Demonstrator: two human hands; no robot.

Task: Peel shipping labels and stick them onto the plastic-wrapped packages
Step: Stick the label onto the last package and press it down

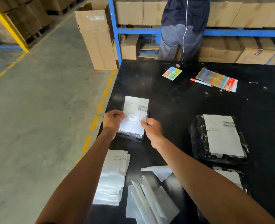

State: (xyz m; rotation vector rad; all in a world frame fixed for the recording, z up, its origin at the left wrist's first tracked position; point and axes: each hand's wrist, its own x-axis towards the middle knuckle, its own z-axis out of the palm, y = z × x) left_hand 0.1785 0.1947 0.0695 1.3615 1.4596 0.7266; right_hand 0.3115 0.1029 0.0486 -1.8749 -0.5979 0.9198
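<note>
A white shipping label [136, 113] with barcodes lies over a small plastic-wrapped package [134, 135] near the left edge of the black table [174, 101]. My left hand [113, 121] pinches the label's left side. My right hand [151, 126] grips its lower right edge. Whether the label is pressed flat on the package I cannot tell. A stack of unpeeled labels [113, 177] sits close to me at the left edge. A black wrapped package with a label on it [219, 139] lies to the right, and another labelled package [230, 177] is partly hidden behind my right arm.
Peeled backing sheets [149, 196] are scattered between my arms. At the far side lie coloured sticky notes [172, 73], a red marker [201, 82] and a coloured tab pack [216, 78]. A person [183, 28] stands at blue shelving full of cartons. A tall open carton [96, 38] stands by the table's far left corner.
</note>
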